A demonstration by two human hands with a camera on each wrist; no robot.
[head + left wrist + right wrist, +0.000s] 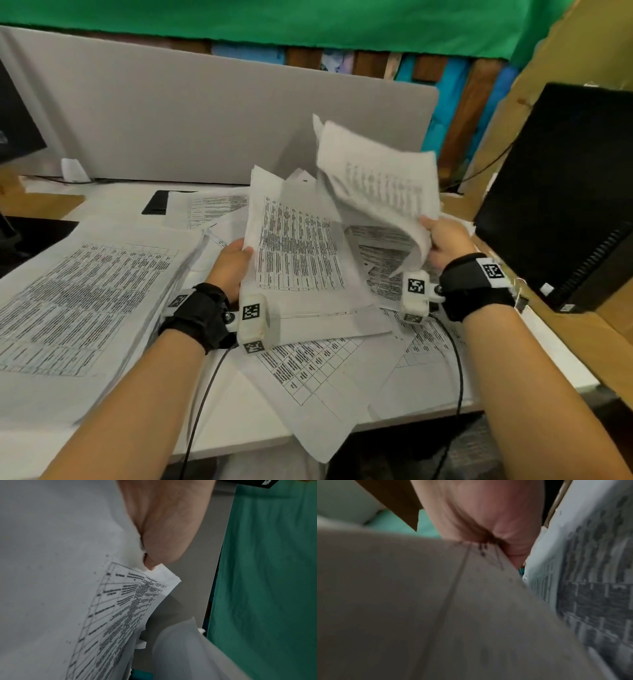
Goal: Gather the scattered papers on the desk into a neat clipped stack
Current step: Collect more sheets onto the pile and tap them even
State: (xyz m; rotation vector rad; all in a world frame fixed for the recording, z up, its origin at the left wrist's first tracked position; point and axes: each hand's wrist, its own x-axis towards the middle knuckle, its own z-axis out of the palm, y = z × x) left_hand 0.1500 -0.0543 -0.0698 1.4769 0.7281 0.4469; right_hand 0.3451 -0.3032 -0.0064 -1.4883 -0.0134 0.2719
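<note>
Papers (85, 291) lie scattered over the white desk (109, 202), some overlapping, one hanging over the near edge. Left hand (233, 263) grips a bundle of printed sheets (301, 250) by its left edge, lifted above the desk. Right hand (445, 240) pinches another sheet (380, 181), curled and raised higher, blurred. A black box (561, 192) stands at right.

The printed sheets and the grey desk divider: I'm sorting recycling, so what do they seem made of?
The white printed sheets look like thin matte office paper: they curl and bend where lifted. The grey desk divider looks like a matte rigid panel, possibly fabric-covered; no weave is visible.
</note>
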